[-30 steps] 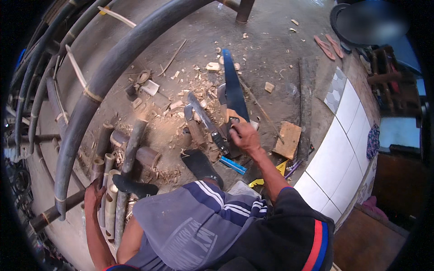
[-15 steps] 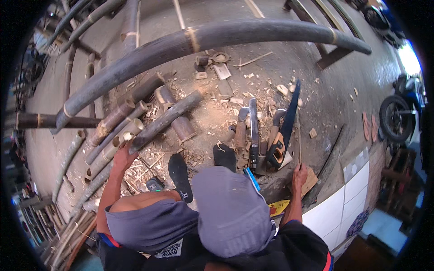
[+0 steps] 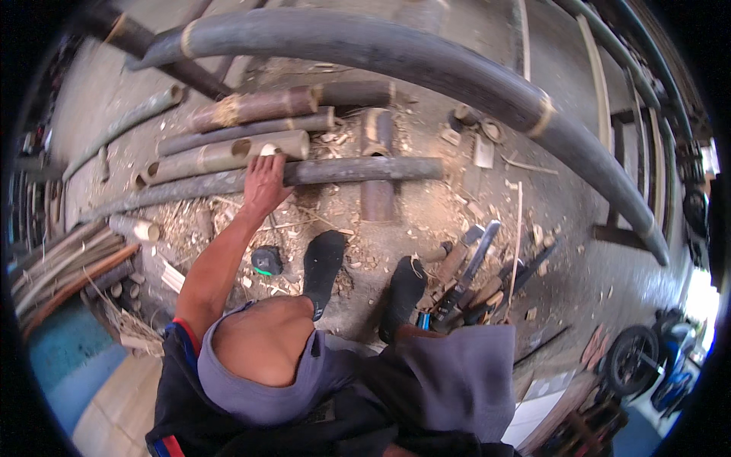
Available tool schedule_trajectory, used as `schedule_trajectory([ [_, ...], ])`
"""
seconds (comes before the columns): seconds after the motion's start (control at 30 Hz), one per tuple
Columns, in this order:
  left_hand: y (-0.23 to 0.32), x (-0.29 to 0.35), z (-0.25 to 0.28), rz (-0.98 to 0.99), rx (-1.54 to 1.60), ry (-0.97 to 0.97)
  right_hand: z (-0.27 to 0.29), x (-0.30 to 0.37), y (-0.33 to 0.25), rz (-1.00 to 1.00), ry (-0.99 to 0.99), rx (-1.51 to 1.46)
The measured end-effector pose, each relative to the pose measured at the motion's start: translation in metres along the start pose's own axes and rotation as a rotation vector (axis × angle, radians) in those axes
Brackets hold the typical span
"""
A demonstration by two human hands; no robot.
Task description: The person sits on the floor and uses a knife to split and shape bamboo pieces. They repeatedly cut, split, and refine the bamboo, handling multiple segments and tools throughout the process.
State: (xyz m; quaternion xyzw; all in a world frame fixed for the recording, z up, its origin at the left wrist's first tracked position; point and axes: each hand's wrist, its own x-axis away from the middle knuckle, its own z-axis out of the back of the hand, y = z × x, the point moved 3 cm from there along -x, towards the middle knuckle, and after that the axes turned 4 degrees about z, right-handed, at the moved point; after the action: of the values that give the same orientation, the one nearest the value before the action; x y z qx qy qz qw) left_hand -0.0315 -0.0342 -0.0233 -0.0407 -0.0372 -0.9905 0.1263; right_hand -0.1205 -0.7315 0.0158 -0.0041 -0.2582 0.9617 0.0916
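Note:
My left hand (image 3: 265,181) lies across a long grey bamboo pole (image 3: 343,170), its fingers closed over it. A small pale piece (image 3: 269,150) shows at the fingertips, beside the hole-cut tan bamboo length (image 3: 217,158). The pole's right part rests across a short dark bamboo section (image 3: 377,199) on the floor. My right hand is out of sight beyond my right knee. A thin bamboo stick (image 3: 518,228) rises from behind that knee, its lower end hidden.
More cut bamboo (image 3: 255,108) lies beyond the pole. Shavings cover the floor around my feet. A saw (image 3: 535,263) and a long blade (image 3: 480,251) lie by my right foot. A thick bamboo beam (image 3: 365,46) arches across the far side. Split strips (image 3: 68,266) are stacked left.
The view has swung left, so the bamboo appears farther right. My left hand stays on the pole. My right hand, which held the thin stick, has gone out of view.

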Motion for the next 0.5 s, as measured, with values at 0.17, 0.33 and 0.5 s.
schedule_trajectory([
  [0.17,-0.004,0.006,-0.004,-0.107,0.004,0.085,-0.020,-0.065,-0.009,0.051,-0.080,-0.192],
  [0.33,0.013,0.019,0.007,-0.149,0.062,0.089,-0.008,-0.126,-0.109,0.606,-0.161,0.187],
  [0.5,0.052,0.010,0.015,-0.030,0.272,0.247,-0.024,-0.196,-0.180,0.781,-0.330,0.316],
])
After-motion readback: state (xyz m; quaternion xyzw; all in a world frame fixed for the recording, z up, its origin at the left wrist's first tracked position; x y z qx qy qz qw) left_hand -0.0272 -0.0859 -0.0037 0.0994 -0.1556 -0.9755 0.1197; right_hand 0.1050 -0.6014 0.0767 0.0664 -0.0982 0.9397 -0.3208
